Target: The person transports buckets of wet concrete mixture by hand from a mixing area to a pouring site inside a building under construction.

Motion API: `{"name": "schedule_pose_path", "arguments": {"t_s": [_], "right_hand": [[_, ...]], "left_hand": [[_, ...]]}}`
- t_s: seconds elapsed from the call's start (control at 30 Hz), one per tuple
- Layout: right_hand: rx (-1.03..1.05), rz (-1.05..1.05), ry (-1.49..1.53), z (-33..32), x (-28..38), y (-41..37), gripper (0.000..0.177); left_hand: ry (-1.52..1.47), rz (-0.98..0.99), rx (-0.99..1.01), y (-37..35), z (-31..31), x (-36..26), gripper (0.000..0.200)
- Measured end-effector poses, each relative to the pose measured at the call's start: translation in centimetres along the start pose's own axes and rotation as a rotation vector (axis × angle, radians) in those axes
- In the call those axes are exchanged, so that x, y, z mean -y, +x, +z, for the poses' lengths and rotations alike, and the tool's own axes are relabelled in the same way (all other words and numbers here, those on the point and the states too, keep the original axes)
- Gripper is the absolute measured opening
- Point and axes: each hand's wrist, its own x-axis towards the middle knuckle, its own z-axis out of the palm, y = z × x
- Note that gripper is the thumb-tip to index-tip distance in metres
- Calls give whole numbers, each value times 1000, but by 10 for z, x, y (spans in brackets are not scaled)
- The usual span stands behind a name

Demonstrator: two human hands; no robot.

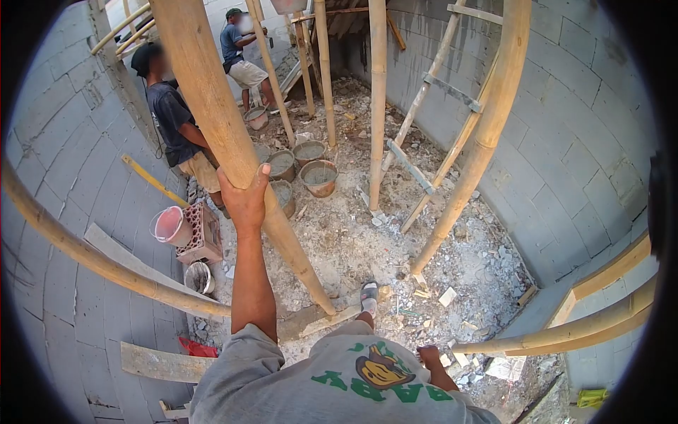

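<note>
The left hand has its fingers round a thick tan pole; the right hand's are unclear. Filled buckets stand beyond.

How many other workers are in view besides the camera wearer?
2. The nearer worker stands left of the bamboo pole gripped by the left hand; the farther worker is near the back. Others may be hidden.

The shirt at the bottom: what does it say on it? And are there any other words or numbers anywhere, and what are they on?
Grey shirt, big green letters: "A" and "B" seem to show, but the whole word is folded and upside down, so I can't read it.
Same shirt, smaller green marks: too unclear to read.
I can't read any others.
</note>
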Motion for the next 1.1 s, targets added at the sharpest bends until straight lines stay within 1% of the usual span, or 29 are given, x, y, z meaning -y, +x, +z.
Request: {"name": "schedule_pose_path", "arguments": {"t_s": [0.13,0.23,0.3,0.33,0.4,0.43,0.5,0.63,0.7,0.73,0.8,0.83,0.9,0.93,1.0,1.03,1.1], "right_hand": [[3,-12,-35,1,-2,4,20],[8,31,-39,5,-7,9,21],[-12,-77,-157,13,-21,18,21],[-12,-77,-157,18,-25,23,21],[-7,96,51,25,-31,29,19],[-7,98,51,28,-35,30,19],[-132,-222,-344,33,-45,33,17],[-168,-293,-358,41,-56,42,16],[-147,-173,-320,43,-54,43,14],[-149,-173,-319,43,-53,43,14],[-153,141,-23,34,-36,33,18],[-153,143,-23,36,-39,34,18],[-85,159,240,38,-44,37,29],[-85,160,240,39,-47,37,29],[-148,16,181,39,-49,35,32],[-148,16,181,39,-49,34,32],[-186,123,83,19,-22,15,33]], "left_hand": [[-35,6,8,1,0,2,46],[-6,-9,8,1,-1,6,46],[5,-1,4,0,-1,1,46],[16,9,0,0,-1,-2,47],[14,14,-3,0,-1,-3,47],[12,18,-7,0,-1,-3,47],[4,14,-2,0,-1,-2,47],[21,16,2,0,-2,0,49],[42,31,-5,0,-2,3,49],[64,46,-13,1,-2,3,49],[53,41,-16,1,-1,3,49],[42,36,-19,0,-1,4,49],[63,26,-19,0,-1,-1,49],[84,19,-21,-1,-1,-3,49],[82,30,-25,-1,-1,-3,49],[80,41,-30,-1,-1,-3,49],[84,43,-31,-1,0,-3,49]]}}
